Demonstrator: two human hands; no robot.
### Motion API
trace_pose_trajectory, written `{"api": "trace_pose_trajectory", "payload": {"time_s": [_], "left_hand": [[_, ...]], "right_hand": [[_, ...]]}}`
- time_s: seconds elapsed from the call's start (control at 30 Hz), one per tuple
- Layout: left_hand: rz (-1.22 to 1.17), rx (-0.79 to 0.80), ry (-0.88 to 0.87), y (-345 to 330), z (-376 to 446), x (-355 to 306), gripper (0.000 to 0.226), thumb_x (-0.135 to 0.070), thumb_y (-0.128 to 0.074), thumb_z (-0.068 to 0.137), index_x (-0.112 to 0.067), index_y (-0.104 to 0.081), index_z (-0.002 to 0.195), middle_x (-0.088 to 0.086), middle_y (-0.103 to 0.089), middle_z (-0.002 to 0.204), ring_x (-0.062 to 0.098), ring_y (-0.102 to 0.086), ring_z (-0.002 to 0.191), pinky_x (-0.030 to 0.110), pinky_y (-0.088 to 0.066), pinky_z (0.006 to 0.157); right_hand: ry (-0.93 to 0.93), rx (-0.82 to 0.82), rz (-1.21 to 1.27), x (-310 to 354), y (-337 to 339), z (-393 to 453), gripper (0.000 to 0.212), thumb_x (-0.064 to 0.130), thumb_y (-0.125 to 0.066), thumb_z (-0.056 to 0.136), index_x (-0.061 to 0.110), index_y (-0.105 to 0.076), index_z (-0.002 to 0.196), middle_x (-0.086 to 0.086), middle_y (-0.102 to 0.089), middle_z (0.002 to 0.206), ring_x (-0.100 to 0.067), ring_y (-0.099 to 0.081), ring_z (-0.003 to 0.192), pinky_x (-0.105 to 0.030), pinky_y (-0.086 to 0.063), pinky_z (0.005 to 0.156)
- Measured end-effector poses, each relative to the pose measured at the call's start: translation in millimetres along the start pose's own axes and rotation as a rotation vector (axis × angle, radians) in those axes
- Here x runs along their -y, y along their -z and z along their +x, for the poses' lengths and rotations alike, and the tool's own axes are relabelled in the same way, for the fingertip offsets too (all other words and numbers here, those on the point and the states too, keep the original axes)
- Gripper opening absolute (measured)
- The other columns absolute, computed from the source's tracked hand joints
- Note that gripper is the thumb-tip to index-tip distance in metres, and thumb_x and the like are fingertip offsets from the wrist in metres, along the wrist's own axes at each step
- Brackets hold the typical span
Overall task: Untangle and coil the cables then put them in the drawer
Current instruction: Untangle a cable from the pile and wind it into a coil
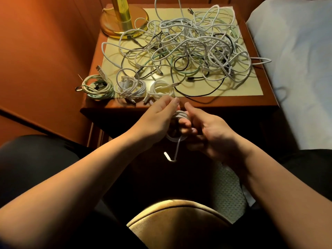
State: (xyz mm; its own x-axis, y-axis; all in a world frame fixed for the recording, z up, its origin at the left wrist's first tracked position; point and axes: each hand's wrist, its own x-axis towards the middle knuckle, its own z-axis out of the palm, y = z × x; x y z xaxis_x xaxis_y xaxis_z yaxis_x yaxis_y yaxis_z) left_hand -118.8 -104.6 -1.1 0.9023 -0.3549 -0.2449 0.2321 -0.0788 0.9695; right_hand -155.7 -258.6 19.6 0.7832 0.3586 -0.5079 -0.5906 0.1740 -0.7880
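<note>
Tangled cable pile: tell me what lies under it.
The tangled cable pile lies on a pale yellow mat covering the wooden nightstand. Whatever lies beneath the dense middle is hidden.

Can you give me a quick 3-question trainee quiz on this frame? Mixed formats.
1. True or false: every cable on the nightstand is already coiled.
2. How many finished coils lie along the nightstand's front edge? A) one B) three C) six
3. Fill in: the plug end of the white cable held between both hands hangs ____ the hands.

Key
1. False: a large tangled pile covers the top beside the lamp base.
2. B: the left coil, the middle coil and the right coil.
3. Below: the left hand and right hand hold the coil, and the plug dangles beneath.
</note>
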Motion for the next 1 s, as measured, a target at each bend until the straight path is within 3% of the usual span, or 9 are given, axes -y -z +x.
{"api": "trace_pose_trajectory", "payload": {"time_s": [0.07,0.23,0.3,0.47,0.57,0.67,0.73,0.83,1.0], "left_hand": [[0.022,-0.007,-0.028,1.4,0.6,0.1,0.026,-0.036,-0.047,0.106,-0.014,-0.058,0.097,0.003,-0.063,0.087,0.018,-0.058,0.083,0.038,-0.047,0.081],[-0.031,0.003,0.005,6.4,-6.2,-11.1,0.034,-0.024,-0.038,0.112,0.001,-0.059,0.101,0.011,-0.059,0.077,0.022,-0.053,0.071,0.032,-0.046,0.068],[-0.007,-0.029,0.115,8.7,-7.9,-14.3,0.041,-0.031,-0.038,0.111,0.003,-0.062,0.108,0.011,-0.068,0.080,0.024,-0.058,0.074,0.034,-0.049,0.066],[0.340,0.014,0.382,6.2,-13.1,-4.7,0.034,-0.045,-0.051,0.104,-0.015,-0.065,0.093,0.001,-0.064,0.085,0.017,-0.057,0.072,0.029,-0.046,0.057],[0.453,0.134,0.603,-3.0,-18.5,-3.5,0.057,-0.064,-0.044,0.100,-0.014,-0.065,0.083,0.003,-0.069,0.077,0.020,-0.061,0.071,0.030,-0.045,0.063],[0.243,0.274,0.749,-9.8,-21.1,-5.7,0.060,-0.064,-0.041,0.100,-0.012,-0.065,0.084,0.007,-0.075,0.078,0.022,-0.067,0.072,0.033,-0.050,0.072],[0.048,0.284,0.732,-14.4,-23.5,-6.6,0.041,-0.049,-0.049,0.102,-0.013,-0.067,0.091,0.005,-0.077,0.083,0.019,-0.071,0.074,0.033,-0.055,0.071],[-0.139,0.201,0.607,-17.4,-25.9,-7.2,0.016,-0.022,-0.056,0.101,-0.013,-0.069,0.098,0.004,-0.078,0.089,0.016,-0.074,0.080,0.034,-0.060,0.072],[-0.577,-0.004,0.455,-15.7,-27.8,-17.9,0.017,-0.011,-0.059,0.097,-0.005,-0.070,0.109,0.011,-0.077,0.098,0.019,-0.076,0.084,0.033,-0.064,0.071]], "right_hand": [[0.032,-0.010,0.028,-1.0,-1.4,-0.6,0.046,0.049,-0.039,0.106,0.020,-0.042,0.070,0.006,-0.037,0.062,-0.002,-0.031,0.045,-0.018,-0.015,0.042],[0.124,-0.034,0.132,4.2,0.0,-4.9,0.043,0.041,-0.036,0.109,0.019,-0.039,0.071,0.005,-0.040,0.062,-0.002,-0.037,0.047,-0.016,-0.022,0.040],[0.158,-0.056,0.218,9.4,5.3,-7.2,0.046,0.041,-0.034,0.110,0.020,-0.041,0.069,0.007,-0.036,0.061,-0.002,-0.036,0.045,-0.016,-0.021,0.041],[0.270,-0.095,0.398,16.4,15.1,-13.6,0.047,0.047,-0.041,0.106,0.025,-0.046,0.065,0.009,-0.029,0.061,-0.005,-0.024,0.047,-0.018,-0.024,0.041],[0.299,-0.102,0.435,17.6,18.7,-15.5,0.048,0.048,-0.040,0.107,0.025,-0.046,0.065,0.010,-0.031,0.061,-0.006,-0.027,0.047,-0.019,-0.026,0.041],[0.286,-0.088,0.436,15.5,17.7,-16.2,0.048,0.047,-0.040,0.107,0.025,-0.046,0.065,0.009,-0.032,0.061,-0.006,-0.028,0.047,-0.019,-0.027,0.041],[0.271,-0.087,0.423,14.7,14.2,-16.9,0.048,0.047,-0.040,0.108,0.025,-0.045,0.065,0.009,-0.031,0.061,-0.006,-0.026,0.047,-0.018,-0.026,0.041],[0.235,-0.086,0.385,19.2,14.1,-19.4,0.047,0.046,-0.040,0.108,0.024,-0.044,0.066,0.009,-0.031,0.060,-0.005,-0.025,0.046,-0.018,-0.025,0.040],[0.200,-0.068,0.331,30.5,25.7,-25.0,0.052,0.045,-0.037,0.108,0.024,-0.047,0.062,0.008,-0.030,0.061,-0.005,-0.024,0.046,-0.018,-0.025,0.040]]}}
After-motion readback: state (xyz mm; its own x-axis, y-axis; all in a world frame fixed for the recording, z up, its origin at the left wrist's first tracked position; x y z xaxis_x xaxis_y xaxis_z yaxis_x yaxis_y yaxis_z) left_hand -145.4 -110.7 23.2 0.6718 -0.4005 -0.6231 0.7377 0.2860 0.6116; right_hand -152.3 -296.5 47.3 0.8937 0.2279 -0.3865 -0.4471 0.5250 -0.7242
